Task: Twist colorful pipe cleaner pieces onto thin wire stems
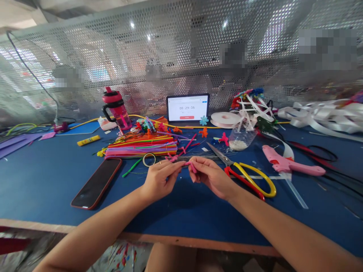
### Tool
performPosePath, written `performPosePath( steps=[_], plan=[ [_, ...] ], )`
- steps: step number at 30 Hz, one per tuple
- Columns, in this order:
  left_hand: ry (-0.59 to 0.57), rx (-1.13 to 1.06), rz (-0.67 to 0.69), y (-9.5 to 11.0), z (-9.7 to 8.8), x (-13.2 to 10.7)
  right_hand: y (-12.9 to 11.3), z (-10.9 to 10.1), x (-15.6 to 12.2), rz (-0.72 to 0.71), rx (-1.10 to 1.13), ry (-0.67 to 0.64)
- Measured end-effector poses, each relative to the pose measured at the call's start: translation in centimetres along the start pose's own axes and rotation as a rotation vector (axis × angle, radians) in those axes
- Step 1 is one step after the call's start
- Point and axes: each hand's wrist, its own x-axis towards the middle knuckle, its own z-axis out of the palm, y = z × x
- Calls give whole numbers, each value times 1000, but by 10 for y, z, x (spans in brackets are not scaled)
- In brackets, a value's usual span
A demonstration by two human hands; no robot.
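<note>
Between my two hands is a pink pipe cleaner [193,167], its end bent near my right fingertips. My left hand [162,177] pinches it from the left, fingers pressed together. With thumb and forefinger, my right hand [210,174] grips its other end. Just behind my left fingers are more pink pipe cleaner pieces [172,158]. Close to my left hand lie a roll of tape [149,159] and a short green pipe cleaner [132,167]. Scissors [241,173] with yellow and red handles rest right of my right hand.
Behind my hands lies a bundle of coloured pipe cleaners [141,147]. A phone [96,184] is at left, a pink glue gun [292,161] at right. Farther back stand a bottle [117,109], a tablet [188,107], a ribbon spool [225,119] and a clear cup [241,139].
</note>
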Motion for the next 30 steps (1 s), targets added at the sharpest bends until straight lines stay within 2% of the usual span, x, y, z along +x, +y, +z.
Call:
performPosePath(
  steps=[12,18,21,25,28,30],
  plan=[
    [-4,-18,-22,2,0,-1,0,1,0,-14,-16,-12],
    [75,53,-29,5,-1,1,-5,4,-3,-211,-79,121],
    [98,58,99,7,-5,3,-5,7,-3,-272,-55,145],
    [192,167,304,15,-18,4,-2,7,-2,-338,-112,124],
    [165,212,494,23,-28,1,-6,7,-6,-483,-352,168],
    [160,114,627,28,-31,-1,-12,8,-12,-664,-621,232]
  ],
)
